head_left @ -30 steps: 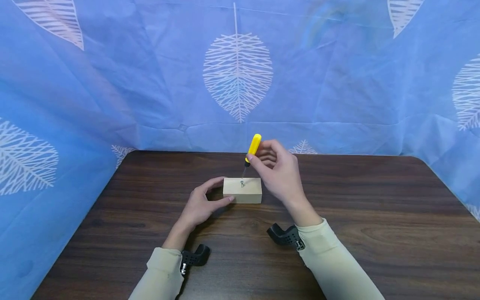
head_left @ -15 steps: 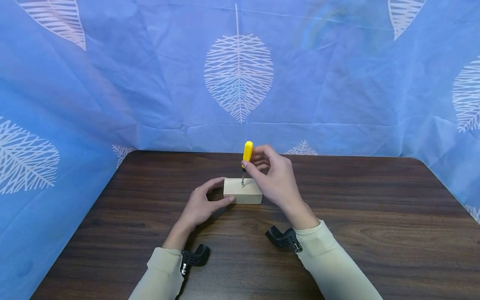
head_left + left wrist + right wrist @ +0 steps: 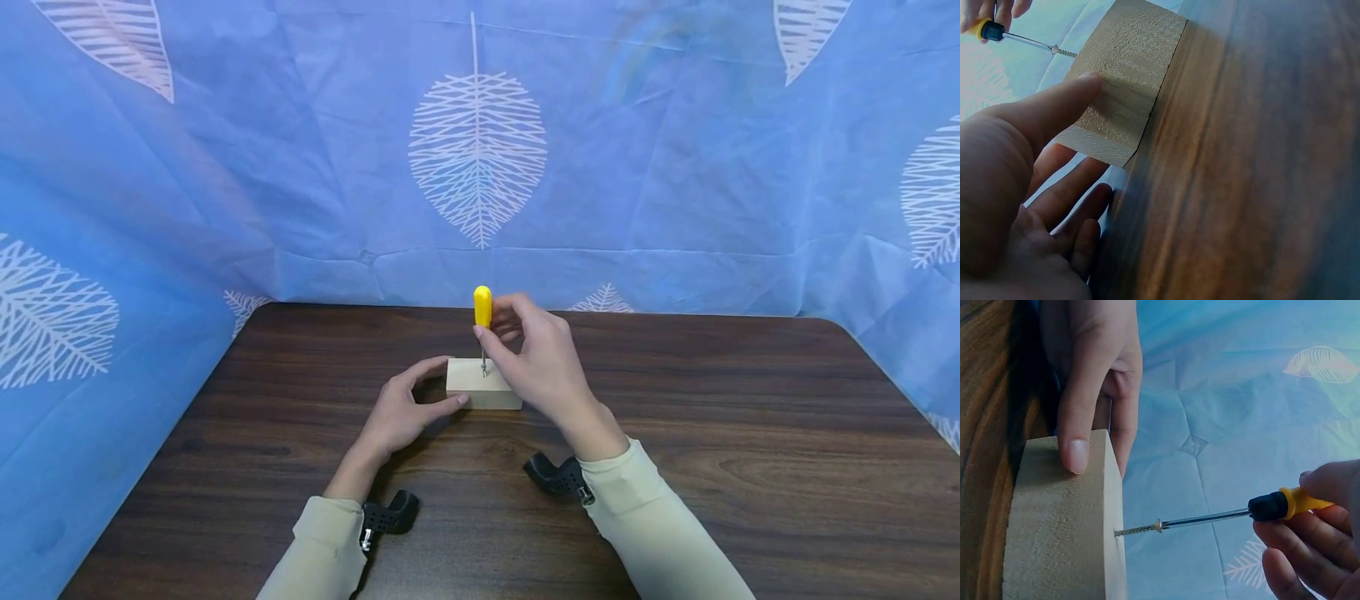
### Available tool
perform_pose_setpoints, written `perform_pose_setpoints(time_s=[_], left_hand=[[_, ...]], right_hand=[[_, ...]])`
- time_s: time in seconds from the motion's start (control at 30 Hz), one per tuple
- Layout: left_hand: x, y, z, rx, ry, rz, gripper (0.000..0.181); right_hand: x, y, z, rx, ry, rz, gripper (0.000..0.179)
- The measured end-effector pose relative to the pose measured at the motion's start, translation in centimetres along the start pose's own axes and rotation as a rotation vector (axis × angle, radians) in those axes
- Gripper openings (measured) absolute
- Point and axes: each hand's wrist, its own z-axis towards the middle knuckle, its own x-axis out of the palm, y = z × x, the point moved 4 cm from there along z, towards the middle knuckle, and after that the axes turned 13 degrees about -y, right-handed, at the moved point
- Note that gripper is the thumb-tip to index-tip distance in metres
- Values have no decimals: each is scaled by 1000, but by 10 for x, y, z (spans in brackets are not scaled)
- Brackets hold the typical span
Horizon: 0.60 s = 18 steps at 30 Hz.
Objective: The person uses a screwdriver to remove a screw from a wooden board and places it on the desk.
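A pale wooden block (image 3: 468, 375) lies on the dark table, and a screw (image 3: 1138, 530) stands up out of its top face with much of its thread showing. My left hand (image 3: 401, 412) grips the block's left end, thumb on the near face and fingers behind. My right hand (image 3: 543, 358) pinches the yellow handle of a screwdriver (image 3: 482, 308) between thumb and fingers, above the block. In the right wrist view the screwdriver's steel shaft meets the screw head, nearly in line with the screw. The left wrist view also has the screw (image 3: 1063, 52) at the shaft's end.
The dark wood-grain table (image 3: 712, 433) spreads around the block. A blue cloth (image 3: 337, 167) with white leaf prints hangs behind and at the sides. Black camera mounts sit on both wrists, the left mount (image 3: 393, 512) and the right mount (image 3: 553, 475) close over the table.
My right hand has moved left and slightly down, bringing the screwdriver from a rightward tilt to nearly upright over the screw. The left hand and block have stayed in place.
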Motion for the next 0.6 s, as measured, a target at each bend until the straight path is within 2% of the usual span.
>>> perform_pose_setpoints(time_s=[0.37, 0.6], left_hand=[[1, 1, -1, -13, 10, -21, 67], [0, 0, 0, -8, 6, -26, 66]], right_hand=[[4, 2, 3, -35, -80, -115, 26], [7, 3, 5, -27, -98, -83, 19]])
